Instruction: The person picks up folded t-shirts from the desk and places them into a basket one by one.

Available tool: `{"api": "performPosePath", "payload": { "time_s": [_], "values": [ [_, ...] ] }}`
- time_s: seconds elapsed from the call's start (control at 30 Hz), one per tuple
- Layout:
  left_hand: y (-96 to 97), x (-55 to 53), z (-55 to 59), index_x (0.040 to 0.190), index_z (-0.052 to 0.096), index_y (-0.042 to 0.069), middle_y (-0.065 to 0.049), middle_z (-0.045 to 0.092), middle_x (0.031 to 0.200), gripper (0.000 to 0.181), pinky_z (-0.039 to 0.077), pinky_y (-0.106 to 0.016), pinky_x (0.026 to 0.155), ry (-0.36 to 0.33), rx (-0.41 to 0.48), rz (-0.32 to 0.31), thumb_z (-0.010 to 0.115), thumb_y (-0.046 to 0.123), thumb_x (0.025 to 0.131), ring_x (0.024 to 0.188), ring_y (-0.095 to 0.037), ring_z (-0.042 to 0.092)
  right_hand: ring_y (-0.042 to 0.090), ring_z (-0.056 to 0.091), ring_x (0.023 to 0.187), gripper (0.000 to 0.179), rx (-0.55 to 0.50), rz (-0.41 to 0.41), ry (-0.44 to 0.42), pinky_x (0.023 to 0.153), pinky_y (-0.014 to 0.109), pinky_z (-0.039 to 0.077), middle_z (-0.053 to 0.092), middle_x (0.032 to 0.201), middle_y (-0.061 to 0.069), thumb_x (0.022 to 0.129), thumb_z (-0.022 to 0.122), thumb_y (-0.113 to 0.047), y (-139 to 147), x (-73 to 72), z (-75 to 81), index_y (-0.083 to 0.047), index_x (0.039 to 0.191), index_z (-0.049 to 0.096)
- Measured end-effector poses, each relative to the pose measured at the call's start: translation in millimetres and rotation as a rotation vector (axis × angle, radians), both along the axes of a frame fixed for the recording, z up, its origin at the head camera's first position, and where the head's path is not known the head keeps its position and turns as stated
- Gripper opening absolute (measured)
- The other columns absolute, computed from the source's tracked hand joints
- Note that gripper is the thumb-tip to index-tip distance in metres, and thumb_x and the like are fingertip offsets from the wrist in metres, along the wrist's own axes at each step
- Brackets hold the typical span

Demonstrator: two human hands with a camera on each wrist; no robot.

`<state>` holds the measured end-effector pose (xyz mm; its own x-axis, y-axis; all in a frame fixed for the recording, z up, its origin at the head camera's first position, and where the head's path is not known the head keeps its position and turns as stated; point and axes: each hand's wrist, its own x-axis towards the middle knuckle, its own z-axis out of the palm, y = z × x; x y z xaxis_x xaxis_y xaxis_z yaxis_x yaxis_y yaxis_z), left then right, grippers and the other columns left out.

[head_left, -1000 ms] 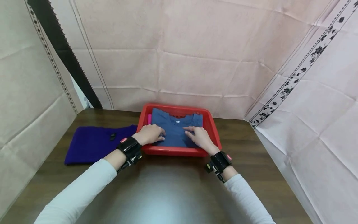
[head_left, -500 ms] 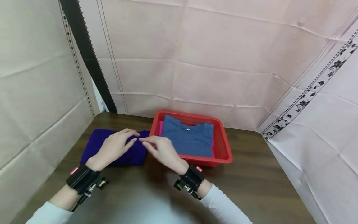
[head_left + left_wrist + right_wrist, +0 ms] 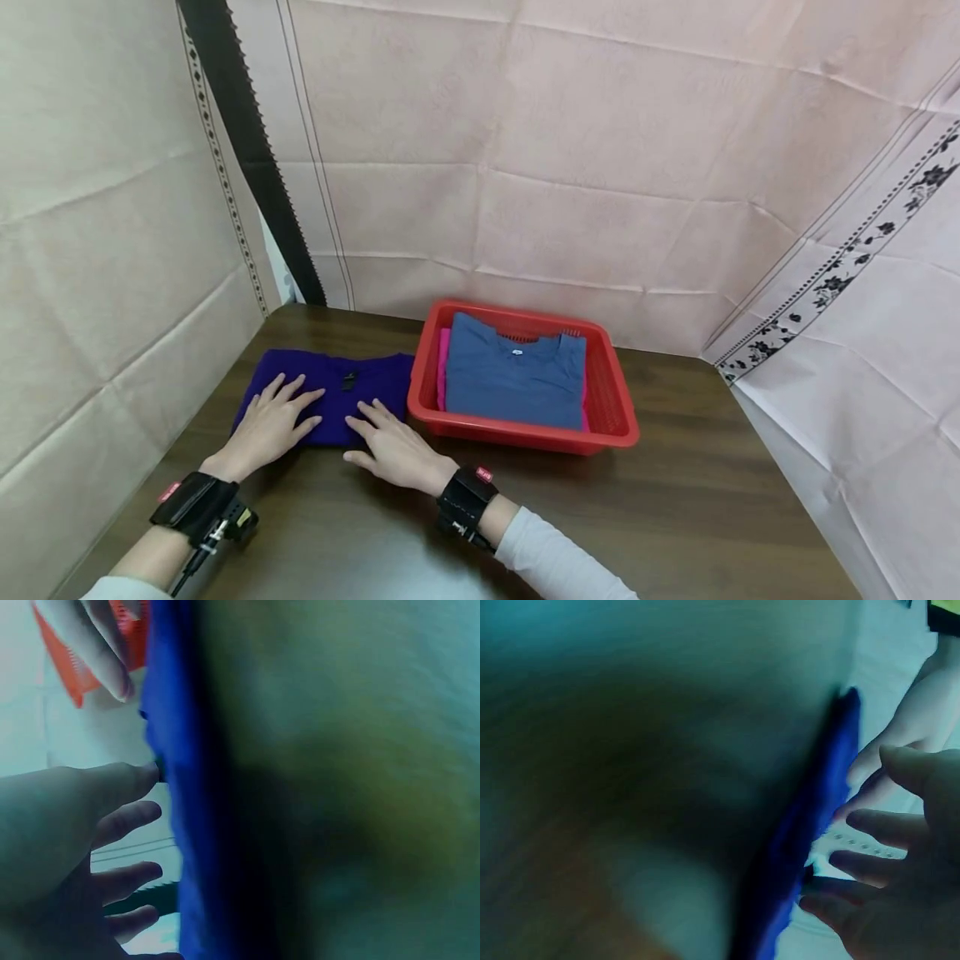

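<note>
A folded purple shirt (image 3: 337,379) with a dark neck label lies flat on the table, left of the red basket (image 3: 517,435). Over its left part is my left hand (image 3: 266,421), fingers spread and straight. My right hand (image 3: 397,446) reaches over the shirt's front right edge, its fingers also extended and apart. In the wrist views the purple shirt (image 3: 184,795) shows edge-on beside the fingertips; whether they touch the cloth is hard to tell. Neither hand grips anything. Inside the basket rests a folded blue shirt (image 3: 513,379), with pink cloth (image 3: 442,367) showing beneath it.
The brown wooden table (image 3: 675,475) reaches to a light fabric backdrop (image 3: 585,167) at the back and sides. A black strip (image 3: 258,158) runs down the backdrop at the left. The basket's left rim stands close to the purple shirt's right end.
Both hands have left the blue shirt in the basket and moved left to the purple shirt. They came near each other, then spread apart over it. The head view has shifted left.
</note>
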<state>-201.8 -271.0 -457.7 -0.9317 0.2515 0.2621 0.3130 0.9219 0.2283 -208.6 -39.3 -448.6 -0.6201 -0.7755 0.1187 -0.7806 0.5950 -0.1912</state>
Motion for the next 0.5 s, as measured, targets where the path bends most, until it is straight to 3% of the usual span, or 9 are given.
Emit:
{"api": "performPosePath", "payload": {
  "time_s": [0.13, 0.33, 0.5],
  "values": [
    [-2.9, 2.6, -9.6, 0.131, 0.053, 0.008, -0.034, 0.034, 0.140, 0.049, 0.022, -0.079, 0.092, -0.056, 0.003, 0.021, 0.059, 0.031, 0.089, 0.126, -0.057, 0.018, 0.028, 0.009, 0.139, 0.071, 0.078, -0.055, -0.094, 0.113, 0.040, 0.024, 0.016, 0.155, 0.015, 0.092, 0.037, -0.056, 5.6, -5.5, -10.2, -0.014, 0.147, 0.025],
    [-3.4, 3.8, -15.4, 0.136, 0.048, 0.010, -0.036, 0.028, 0.142, 0.052, 0.016, -0.077, 0.096, -0.104, 0.021, 0.002, 0.052, 0.037, 0.092, 0.127, -0.058, 0.012, 0.023, 0.002, 0.140, 0.076, 0.125, -0.071, -0.253, 0.115, 0.037, 0.019, 0.005, 0.157, 0.011, 0.089, 0.037, -0.060, 12.1, -12.1, -11.7, -0.020, 0.150, 0.014],
    [-5.3, 5.0, -20.0, 0.139, 0.043, 0.010, -0.036, 0.024, 0.144, 0.055, 0.012, -0.077, 0.098, -0.139, 0.045, -0.007, 0.047, 0.042, 0.094, 0.129, -0.057, 0.007, 0.020, -0.004, 0.140, 0.078, 0.142, -0.054, -0.292, 0.115, 0.036, 0.017, -0.001, 0.157, 0.009, 0.088, 0.036, -0.063, 14.7, -15.7, -13.7, -0.022, 0.150, 0.010]
  ]
}}
